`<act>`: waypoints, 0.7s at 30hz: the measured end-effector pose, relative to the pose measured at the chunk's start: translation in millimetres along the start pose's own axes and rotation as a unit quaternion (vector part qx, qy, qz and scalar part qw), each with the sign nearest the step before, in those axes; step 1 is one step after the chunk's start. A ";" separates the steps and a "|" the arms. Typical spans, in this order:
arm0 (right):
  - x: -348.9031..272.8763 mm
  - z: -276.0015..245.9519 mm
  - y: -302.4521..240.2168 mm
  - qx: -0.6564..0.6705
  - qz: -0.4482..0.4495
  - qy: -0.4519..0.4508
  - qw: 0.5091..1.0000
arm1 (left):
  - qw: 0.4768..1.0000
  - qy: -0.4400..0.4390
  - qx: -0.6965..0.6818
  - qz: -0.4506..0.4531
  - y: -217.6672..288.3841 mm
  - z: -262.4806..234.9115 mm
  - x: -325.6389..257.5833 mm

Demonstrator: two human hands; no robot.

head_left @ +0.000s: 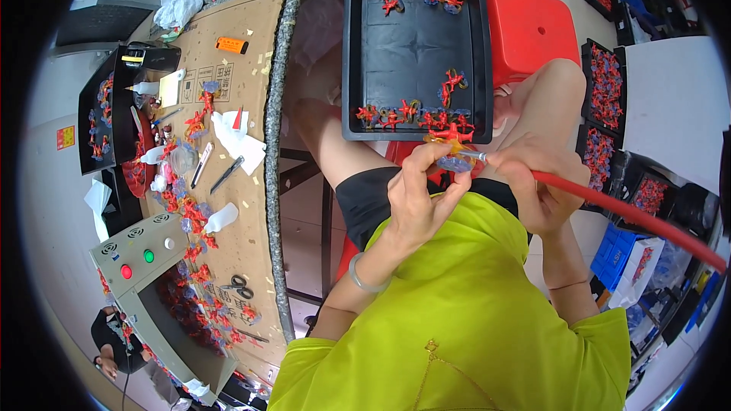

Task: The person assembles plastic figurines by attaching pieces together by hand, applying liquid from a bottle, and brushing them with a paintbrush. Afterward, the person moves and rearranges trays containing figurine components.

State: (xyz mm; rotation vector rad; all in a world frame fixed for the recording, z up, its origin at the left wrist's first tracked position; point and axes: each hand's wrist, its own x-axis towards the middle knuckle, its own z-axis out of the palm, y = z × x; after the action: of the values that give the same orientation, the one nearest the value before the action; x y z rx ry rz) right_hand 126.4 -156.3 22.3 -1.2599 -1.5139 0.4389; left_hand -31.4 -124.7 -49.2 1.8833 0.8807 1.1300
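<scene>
My left hand (419, 202) pinches a small red figurine (451, 134) with yellowish and translucent blue parts, in front of my lap. My right hand (542, 183) grips a long red-handled paintbrush (628, 205), whose handle sticks out to the right. The brush's tip end meets the figurine near its middle; the exact contact is too small to tell. Just beyond my hands lies a black tray (415, 57) with several similar red figurines along its near and far ends.
On the left, a cardboard-covered table (251, 53) carries an orange lighter (231, 46), white bottle (221, 218), scissors (240, 286), many figurines and a grey machine (137, 259). A red stool (533, 34) stands right of the tray. More figurine trays (605, 87) line the far right.
</scene>
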 end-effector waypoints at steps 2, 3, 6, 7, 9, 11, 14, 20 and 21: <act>-8.8 -8.8 5.3 0.020 0.034 0.042 0.998 | 1.000 0.007 -0.025 -0.009 -4.7 1.3 -5.3; -9.2 -11.1 5.8 0.039 0.068 0.084 0.993 | 0.999 0.012 -0.049 -0.018 -6.3 2.5 -6.3; 2.9 -8.7 5.2 0.084 0.132 0.170 0.973 | 0.995 0.072 -0.067 -0.001 -4.2 4.3 -3.6; 4.0 -9.9 10.3 0.091 0.153 0.100 0.979 | 0.995 0.070 -0.068 0.000 -2.6 2.5 -2.8; -5.9 2.4 27.6 0.212 0.204 0.079 0.952 | 0.997 0.030 -0.068 0.001 0.2 -2.8 -1.9; -16.1 12.4 35.1 0.376 0.264 0.045 0.887 | 0.995 0.039 -0.089 0.010 0.0 0.6 -0.3; -23.4 21.4 31.1 0.361 0.264 0.074 0.892 | 0.994 0.041 -0.100 0.015 -3.9 2.7 -2.1; -23.0 16.0 39.0 0.216 0.212 0.095 0.948 | 0.900 0.065 -0.373 -0.217 12.1 3.1 18.8; -22.9 14.6 39.1 0.150 0.185 0.071 0.969 | 0.846 0.043 -0.448 -0.287 11.4 -2.0 21.9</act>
State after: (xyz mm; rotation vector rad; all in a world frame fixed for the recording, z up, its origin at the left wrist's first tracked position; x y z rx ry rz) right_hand 129.3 -156.8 -25.2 -1.3004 -1.0440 0.7734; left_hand -23.1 -111.2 -30.1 0.7311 0.6984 0.9829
